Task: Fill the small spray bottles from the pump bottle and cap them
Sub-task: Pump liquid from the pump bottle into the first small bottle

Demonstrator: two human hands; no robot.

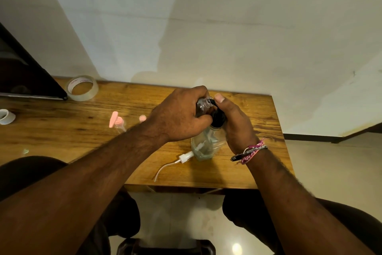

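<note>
Spray bottle [202, 106], uncapped, is sitting in your left hand [177, 116], mouth against the black pump nozzle [213, 102] your right hand [235, 122] is pressing on the pump bottle [204, 145].

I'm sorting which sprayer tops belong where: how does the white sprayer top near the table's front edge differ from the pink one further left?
The white sprayer top lies flat by the pump bottle, its long white dip tube trailing toward the table's front edge; the pink sprayer top sits further left and back, its tube clear and short. White is near the hands; pink lies apart. Neither is fitted on a bottle; both rest on the wooden table.
</note>
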